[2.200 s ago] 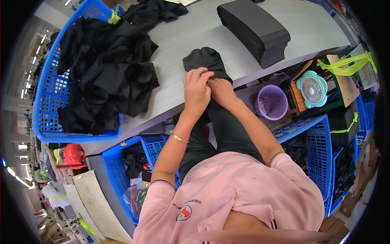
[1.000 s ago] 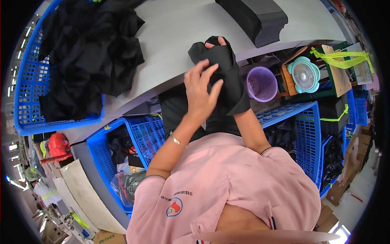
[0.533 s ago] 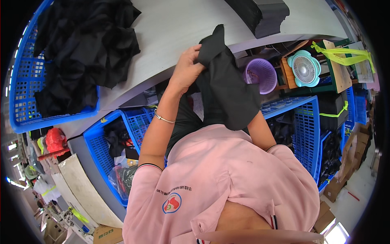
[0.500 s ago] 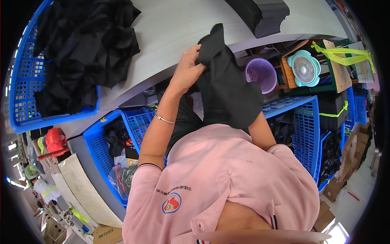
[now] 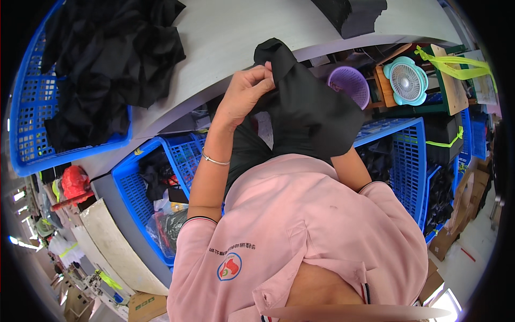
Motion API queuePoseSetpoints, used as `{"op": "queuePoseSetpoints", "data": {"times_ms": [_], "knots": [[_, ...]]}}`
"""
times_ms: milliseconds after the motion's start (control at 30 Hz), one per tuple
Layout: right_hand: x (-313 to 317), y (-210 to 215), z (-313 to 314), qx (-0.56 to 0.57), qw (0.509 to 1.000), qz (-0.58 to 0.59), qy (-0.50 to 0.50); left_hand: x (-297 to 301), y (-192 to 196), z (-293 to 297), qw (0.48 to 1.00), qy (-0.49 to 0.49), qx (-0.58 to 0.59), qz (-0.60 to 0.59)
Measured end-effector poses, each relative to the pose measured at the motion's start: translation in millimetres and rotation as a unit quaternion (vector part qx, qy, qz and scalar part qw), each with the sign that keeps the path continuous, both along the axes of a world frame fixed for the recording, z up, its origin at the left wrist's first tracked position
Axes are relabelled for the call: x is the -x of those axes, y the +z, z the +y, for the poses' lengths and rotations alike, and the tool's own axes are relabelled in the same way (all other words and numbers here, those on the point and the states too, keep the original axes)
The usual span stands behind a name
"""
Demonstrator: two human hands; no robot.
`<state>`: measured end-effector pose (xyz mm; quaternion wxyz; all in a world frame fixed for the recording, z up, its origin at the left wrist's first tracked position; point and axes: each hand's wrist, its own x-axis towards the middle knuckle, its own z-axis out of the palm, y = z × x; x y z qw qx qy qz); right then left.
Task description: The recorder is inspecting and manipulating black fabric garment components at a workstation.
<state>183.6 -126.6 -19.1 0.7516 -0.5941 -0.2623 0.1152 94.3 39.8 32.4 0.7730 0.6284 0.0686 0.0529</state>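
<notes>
A piece of black fabric (image 5: 311, 96) hangs over my lap, its far end raised at the table edge. My left hand (image 5: 248, 94) pinches its left edge between thumb and fingers. The right forearm runs up beneath the lower right part of the cloth, which hides my right hand, so its fingers do not show. On the white table (image 5: 214, 37) ahead, a heap of black fabric (image 5: 118, 53) spills over a blue basket (image 5: 37, 118) at the far left. Another stack of black pieces (image 5: 357, 16) lies on the table at the far right.
Blue crates stand close on both sides of me, one on the left (image 5: 134, 198) with bagged items, one on the right (image 5: 407, 166). Beyond the right crate are a purple basket (image 5: 360, 88) and a turquoise fan (image 5: 406, 80). Cardboard boxes (image 5: 456, 214) line the floor at right.
The black fabric has come down nearer to me and shifted slightly right, its raised end drooping off the table. My left hand has moved with it, still pinching the edge.
</notes>
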Motion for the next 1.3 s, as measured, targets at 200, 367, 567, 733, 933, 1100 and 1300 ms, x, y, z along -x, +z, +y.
{"op": "queuePoseSetpoints", "data": {"times_ms": [200, 367, 567, 733, 933, 1100, 1300], "knots": [[2, -14, -13, 0.037, 0.999, 0.0, -0.022, 2, -9, -6, 0.997, 0.059, 0.029, 0.047], [-25, -24, 2, 0.073, 0.996, -0.008, -0.043, -1, -7, -19, 0.906, 0.264, -0.325, -0.06], [-63, -30, 27, 0.102, 0.994, 0.003, -0.033, 22, 13, -79, 0.862, 0.242, -0.405, -0.185], [-67, -32, 30, 0.111, 0.993, 0.005, -0.039, 17, -10, -87, 0.814, 0.267, -0.49, -0.159], [-45, -18, 43, 0.145, 0.986, -0.049, -0.065, 9, -25, -51, 0.968, 0.213, 0.105, -0.077], [51, 10, 24, 0.006, 0.952, 0.213, 0.219, -31, -26, 16, 0.903, 0.421, 0.068, -0.042], [69, 8, -57, -0.063, 0.791, 0.49, 0.361, -19, -9, 87, 0.879, 0.464, -0.013, -0.108]]}}
